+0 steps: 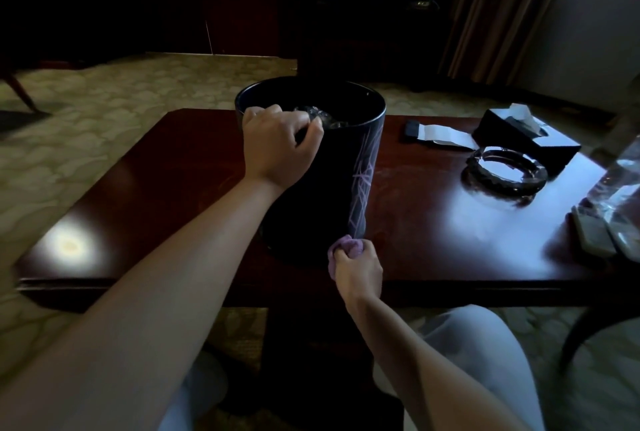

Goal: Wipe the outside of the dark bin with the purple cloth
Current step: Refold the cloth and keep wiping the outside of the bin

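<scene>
Right hand (358, 271) grips purple cloth (349, 246) against dark bin (332, 181) base; left hand (277, 143) grips its rim.

No words, labels, brands or numbers can be read anywhere. The dark bin (332, 167) carries only pale purple crossing lines on its side, a pattern and not lettering. The white paper slip (441, 135) at two o'clock from it on the desk (450, 222) shows no legible print.
</scene>
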